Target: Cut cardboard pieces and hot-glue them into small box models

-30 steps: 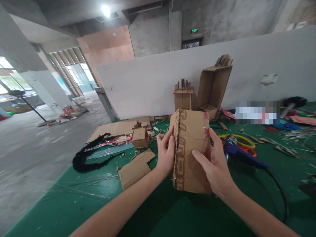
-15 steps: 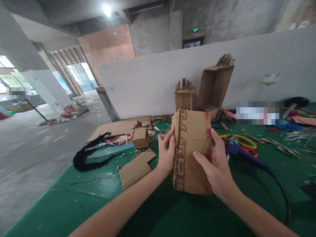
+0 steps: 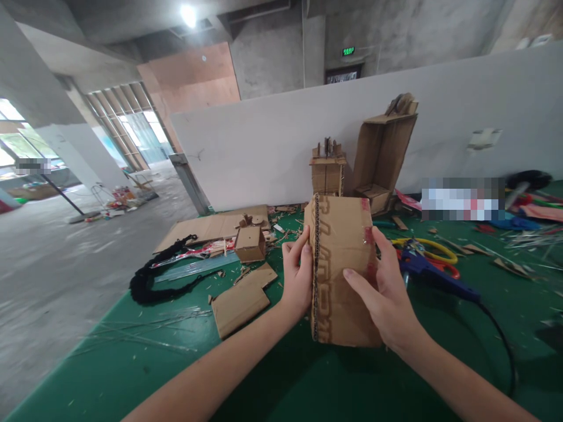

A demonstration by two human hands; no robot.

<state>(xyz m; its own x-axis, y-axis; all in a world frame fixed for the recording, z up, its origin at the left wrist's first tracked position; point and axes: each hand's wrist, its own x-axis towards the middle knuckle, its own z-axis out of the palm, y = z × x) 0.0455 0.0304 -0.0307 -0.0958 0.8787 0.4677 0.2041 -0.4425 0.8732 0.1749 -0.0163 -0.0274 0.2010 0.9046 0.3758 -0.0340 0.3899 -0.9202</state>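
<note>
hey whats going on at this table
A person holds a folded cardboard piece upright over the green table with both hands: the left hand grips its corrugated edge and the right hand presses on its front face and right side. A blue glue gun and yellow scissors lie just to the right. A small cardboard box, flat cardboard pieces and scraps sit to the left, and two taller cardboard structures stand against the white board behind.
</note>
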